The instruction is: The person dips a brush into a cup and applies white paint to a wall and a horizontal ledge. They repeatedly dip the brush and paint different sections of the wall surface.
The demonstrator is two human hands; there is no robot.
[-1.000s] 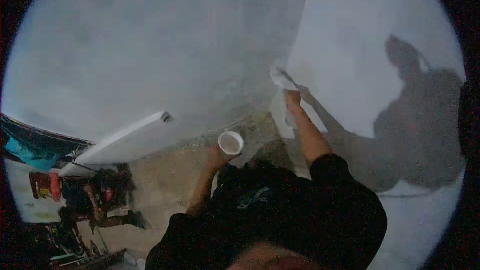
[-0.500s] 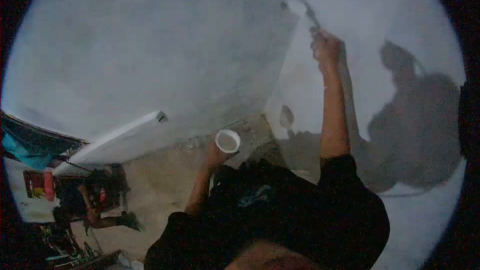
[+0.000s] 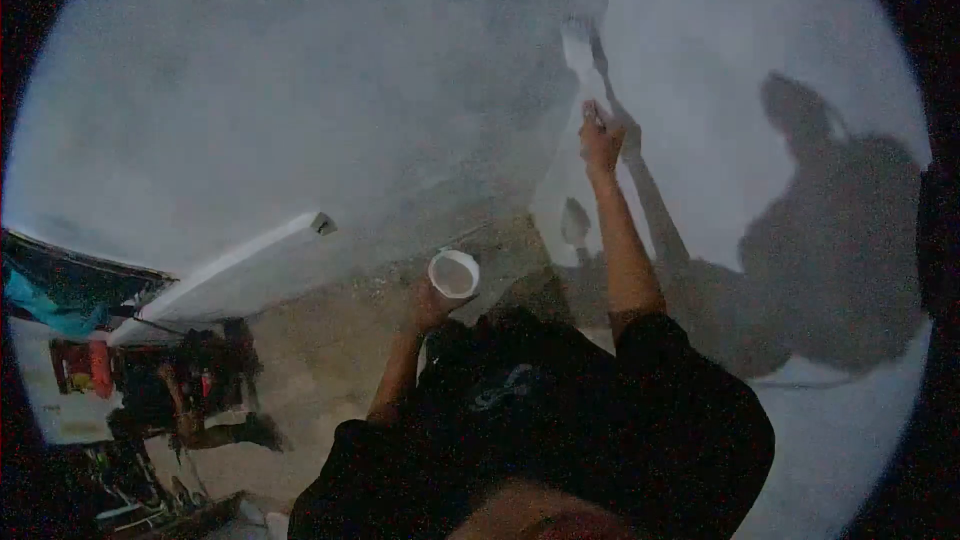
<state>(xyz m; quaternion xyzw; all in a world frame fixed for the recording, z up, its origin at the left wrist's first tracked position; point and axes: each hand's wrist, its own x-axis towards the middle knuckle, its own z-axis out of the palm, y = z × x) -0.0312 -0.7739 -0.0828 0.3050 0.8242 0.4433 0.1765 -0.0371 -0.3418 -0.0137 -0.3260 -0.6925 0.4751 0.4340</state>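
Observation:
My right hand (image 3: pixel 602 143) is closed around the handle of a paintbrush (image 3: pixel 579 48), raised at the corner where two walls meet. The brush head is pale and points up and slightly left against the wall (image 3: pixel 330 70); whether its bristles touch cannot be told. Lower down, in front of my chest, my left hand (image 3: pixel 432 306) grips a white cup (image 3: pixel 454 274) from its left side and below. The cup's mouth faces me, and greyish-white contents show inside, too dim to make out clearly.
A white ledge-like wall end (image 3: pixel 320 223) juts out at left. Beyond it, another person (image 3: pixel 165 405) sits low near a teal cloth (image 3: pixel 55 295) and a red item (image 3: pixel 100 368). Assorted clutter (image 3: pixel 150 510) lies lower left. My shadow (image 3: pixel 840 250) falls on the right wall.
My right hand has moved left and down with the paintbrush, which now points more upright. My left hand and the cup have barely shifted.

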